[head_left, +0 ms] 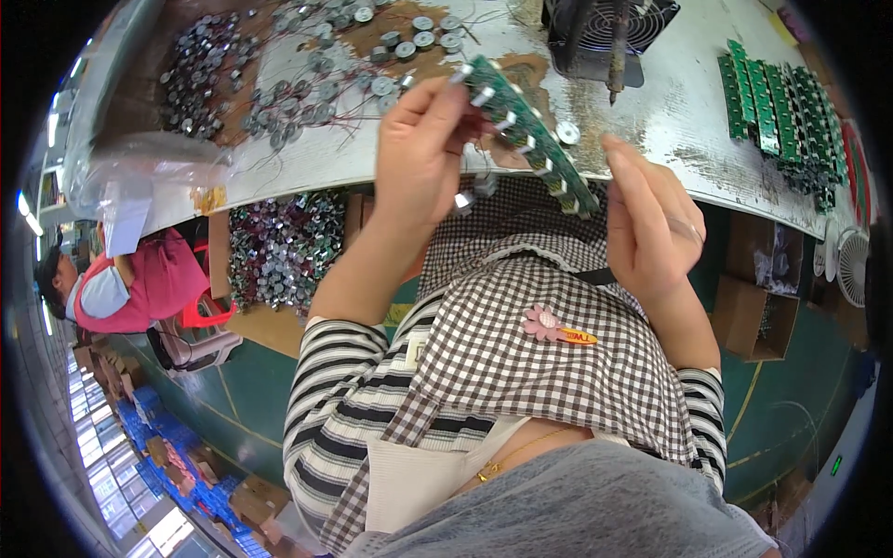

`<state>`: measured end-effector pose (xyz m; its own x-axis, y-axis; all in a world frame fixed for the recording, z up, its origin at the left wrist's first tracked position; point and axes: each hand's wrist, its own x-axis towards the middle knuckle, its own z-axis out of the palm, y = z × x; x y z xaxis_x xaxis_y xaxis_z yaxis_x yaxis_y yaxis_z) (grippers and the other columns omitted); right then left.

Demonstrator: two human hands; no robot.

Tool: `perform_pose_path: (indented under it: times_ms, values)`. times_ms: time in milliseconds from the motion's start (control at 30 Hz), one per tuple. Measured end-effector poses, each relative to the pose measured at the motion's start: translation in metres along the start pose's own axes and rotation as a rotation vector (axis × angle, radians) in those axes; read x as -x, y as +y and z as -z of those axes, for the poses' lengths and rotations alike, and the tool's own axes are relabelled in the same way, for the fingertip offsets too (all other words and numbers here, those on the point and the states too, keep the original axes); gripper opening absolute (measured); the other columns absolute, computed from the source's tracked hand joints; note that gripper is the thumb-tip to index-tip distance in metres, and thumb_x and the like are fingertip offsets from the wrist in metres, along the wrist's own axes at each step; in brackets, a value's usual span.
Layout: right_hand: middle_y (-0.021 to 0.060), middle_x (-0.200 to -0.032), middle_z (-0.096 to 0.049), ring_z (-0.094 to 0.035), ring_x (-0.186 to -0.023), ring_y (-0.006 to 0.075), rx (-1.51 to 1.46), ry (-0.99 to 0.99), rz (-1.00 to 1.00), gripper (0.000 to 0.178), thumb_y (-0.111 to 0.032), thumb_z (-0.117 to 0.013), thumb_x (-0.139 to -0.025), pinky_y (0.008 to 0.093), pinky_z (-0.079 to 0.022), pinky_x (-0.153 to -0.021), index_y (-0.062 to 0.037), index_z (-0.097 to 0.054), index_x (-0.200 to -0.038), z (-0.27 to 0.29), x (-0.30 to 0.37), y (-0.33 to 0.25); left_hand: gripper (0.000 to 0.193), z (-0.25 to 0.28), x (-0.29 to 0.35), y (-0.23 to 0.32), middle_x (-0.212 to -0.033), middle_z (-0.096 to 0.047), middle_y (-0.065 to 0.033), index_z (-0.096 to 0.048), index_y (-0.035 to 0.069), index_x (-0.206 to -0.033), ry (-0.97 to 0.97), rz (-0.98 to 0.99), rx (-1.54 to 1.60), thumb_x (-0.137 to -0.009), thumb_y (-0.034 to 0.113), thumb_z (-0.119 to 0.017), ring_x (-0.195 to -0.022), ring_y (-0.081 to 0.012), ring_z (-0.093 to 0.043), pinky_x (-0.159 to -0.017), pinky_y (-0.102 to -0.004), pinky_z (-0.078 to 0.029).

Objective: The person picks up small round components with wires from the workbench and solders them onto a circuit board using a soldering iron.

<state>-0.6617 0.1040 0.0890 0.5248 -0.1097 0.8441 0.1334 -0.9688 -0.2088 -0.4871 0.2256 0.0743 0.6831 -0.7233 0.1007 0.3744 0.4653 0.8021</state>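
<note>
My left hand (423, 149) pinches the upper end of a long green circuit board (532, 135) above the table's front edge. Small white parts stand in a row along the board, which slants down to the right. Just below that hand, small silvery pieces (474, 191) hang; whether they are joined to the board I cannot tell. My right hand (656, 209) is beside the board's lower end, apart from it. Its index finger reaches upward and nothing shows in its fingers. A round white-topped part (567, 133) lies on the table behind the board.
Many small round metal parts with thin red wires (298, 107) cover the table's left. A soldering iron (616, 65) points down before a black fan (619, 23). Stacked green boards (781, 112) lie far right. Below, a box holds metal parts (284, 246); another person (139, 284) sits left.
</note>
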Motion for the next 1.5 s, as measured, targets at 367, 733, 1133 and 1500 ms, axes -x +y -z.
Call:
perform_pose_path:
  times_ms: [367, 733, 1133, 1500]
  values:
    - [0.0086, -0.062, -0.06, -0.059, -0.05, 0.0218, -0.158, -0.043, -0.161, 0.007, -0.004, -0.063, -0.083, 0.0309, -0.046, -0.044, 0.0002, -0.058, -0.085, -0.047, -0.01, 0.018, 0.011, -0.017, -0.001, -0.027, -0.082, -0.059, -0.0012, -0.058, 0.005, -0.09, -0.067, 0.059, -0.188, -0.091, 0.014, -0.051, -0.072, -0.0077, -0.055, -0.065, -0.0231, -0.045]
    - [0.012, -0.062, -0.058, -0.059, -0.05, 0.0223, -0.415, 0.047, -0.433, 0.01, -0.01, -0.057, -0.09, 0.0301, -0.044, -0.045, 0.0, -0.059, -0.088, -0.062, -0.028, 0.008, 0.017, -0.027, 0.005, -0.032, -0.079, -0.055, 0.0046, -0.057, 0.004, -0.097, 0.031, -0.149, -0.135, -0.097, 0.02, -0.051, -0.066, -0.0011, -0.041, -0.058, -0.0173, -0.033]
    - [0.0091, -0.057, -0.057, -0.057, -0.045, 0.0225, -0.219, 0.063, -0.317, 0.008, -0.009, -0.063, -0.086, 0.0304, -0.044, -0.041, -0.0035, -0.06, -0.081, -0.059, -0.019, 0.012, 0.016, -0.026, -0.003, -0.02, -0.079, -0.059, -0.0001, -0.059, 0.007, -0.094, 0.013, 0.262, 0.197, -0.095, 0.021, -0.051, -0.063, -0.0097, -0.05, -0.058, -0.0249, -0.04]
    - [0.0077, -0.063, -0.06, -0.056, -0.049, 0.0131, -0.463, 0.146, -0.401, 0.012, -0.01, -0.064, -0.087, 0.0248, -0.044, -0.045, 0.0016, -0.06, -0.086, -0.068, -0.036, 0.0, 0.013, -0.016, 0.015, -0.033, -0.085, -0.055, 0.0029, -0.056, 0.001, -0.094, 0.003, -0.266, -0.256, -0.096, 0.013, -0.051, -0.075, -0.0028, -0.045, -0.066, -0.0182, -0.037]
